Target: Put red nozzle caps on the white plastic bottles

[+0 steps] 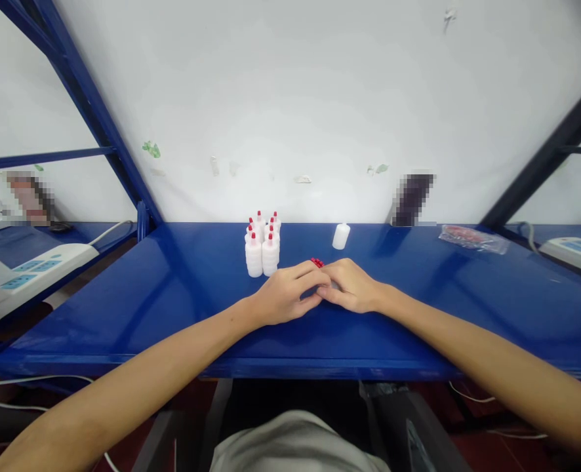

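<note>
On the blue table, my left hand (293, 292) and my right hand (352, 286) meet at the fingertips, both with curled fingers. Whatever lies between the fingertips is hidden. Small red pieces (317, 263) show just behind the fingers, where the hands come together. Several white bottles with red tips (254, 254) stand in a tight group beyond my left hand. A single white bottle (340, 236) without a red tip stands slightly tilted in view, behind my right hand.
A clear plastic bag with red contents (472, 238) lies at the back right of the table (467, 301). Behind it rises a white wall, with a blurred dark object (412, 199) against it. Power strips (37, 278) and blue metal frames flank the sides.
</note>
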Tool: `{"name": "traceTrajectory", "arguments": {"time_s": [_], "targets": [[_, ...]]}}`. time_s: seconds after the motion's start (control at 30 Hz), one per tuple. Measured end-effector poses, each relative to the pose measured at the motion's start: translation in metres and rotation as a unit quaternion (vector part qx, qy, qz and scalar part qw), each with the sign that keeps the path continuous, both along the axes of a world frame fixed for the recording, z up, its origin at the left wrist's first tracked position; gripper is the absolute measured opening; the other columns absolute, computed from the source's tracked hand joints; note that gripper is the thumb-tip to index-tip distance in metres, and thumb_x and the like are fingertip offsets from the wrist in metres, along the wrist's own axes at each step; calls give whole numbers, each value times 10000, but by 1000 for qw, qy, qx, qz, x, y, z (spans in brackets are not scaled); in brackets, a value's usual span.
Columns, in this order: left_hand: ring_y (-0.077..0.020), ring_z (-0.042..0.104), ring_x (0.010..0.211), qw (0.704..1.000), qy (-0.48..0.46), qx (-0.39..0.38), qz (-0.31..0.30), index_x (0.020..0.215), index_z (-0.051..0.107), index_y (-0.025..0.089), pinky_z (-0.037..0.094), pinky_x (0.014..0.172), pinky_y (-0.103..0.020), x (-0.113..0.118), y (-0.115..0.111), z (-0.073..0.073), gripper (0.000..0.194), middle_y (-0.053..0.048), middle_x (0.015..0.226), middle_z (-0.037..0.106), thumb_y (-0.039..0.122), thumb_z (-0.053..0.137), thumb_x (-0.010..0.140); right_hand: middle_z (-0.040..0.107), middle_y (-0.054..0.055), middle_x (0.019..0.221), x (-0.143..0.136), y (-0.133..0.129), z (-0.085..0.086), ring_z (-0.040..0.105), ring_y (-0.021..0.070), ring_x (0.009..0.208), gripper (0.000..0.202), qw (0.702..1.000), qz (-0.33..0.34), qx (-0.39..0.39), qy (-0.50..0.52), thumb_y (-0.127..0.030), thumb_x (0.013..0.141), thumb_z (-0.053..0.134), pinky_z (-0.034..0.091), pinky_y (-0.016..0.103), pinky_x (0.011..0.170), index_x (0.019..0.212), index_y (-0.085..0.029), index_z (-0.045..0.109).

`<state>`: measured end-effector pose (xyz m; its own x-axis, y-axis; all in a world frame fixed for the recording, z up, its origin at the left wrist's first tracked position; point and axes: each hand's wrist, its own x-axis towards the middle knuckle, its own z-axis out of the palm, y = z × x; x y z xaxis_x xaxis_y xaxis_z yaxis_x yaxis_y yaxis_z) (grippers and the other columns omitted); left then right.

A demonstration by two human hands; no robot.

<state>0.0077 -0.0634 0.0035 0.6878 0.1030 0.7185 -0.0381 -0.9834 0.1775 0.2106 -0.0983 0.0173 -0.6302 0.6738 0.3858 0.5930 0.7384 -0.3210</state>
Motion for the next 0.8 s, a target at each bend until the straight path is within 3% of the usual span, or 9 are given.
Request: {"name": "traceTrajectory", "arguments": {"time_s": [0.23,0.4,0.67,0.8], "targets": [[-97,561,643,999,33,6,42,996,589,187,442,622,-216,-1,5,-6,88,21,739,604,178,529,932,664,28,657,-1,-1,6,561,146,557,306,999,-4,-42,-20,-343,923,456,349,258,587,829,-164,686],[-80,514,551,997,50,0,57,941,609,194,390,554,-204,-2,3,-5,57,61,624,542,242,590,917,646,35,602,-3,-3,1,540,147,506,319,1000,-3,-20,12,-371,838,445,351,261,554,731,-163,662],[-97,550,553,994,79,53,47,937,612,183,394,552,-221,-2,3,-6,131,44,615,579,274,521,961,576,19,555,-5,-4,-3,472,138,489,174,1000,0,6,-13,-325,745,458,328,261,529,621,-205,479],[-117,561,549,982,83,149,81,884,593,184,383,536,-245,0,2,-7,184,22,619,585,298,483,977,533,8,528,-6,-5,-3,429,131,477,158,999,-5,4,-33,-305,695,463,310,264,515,599,-224,367]]}}
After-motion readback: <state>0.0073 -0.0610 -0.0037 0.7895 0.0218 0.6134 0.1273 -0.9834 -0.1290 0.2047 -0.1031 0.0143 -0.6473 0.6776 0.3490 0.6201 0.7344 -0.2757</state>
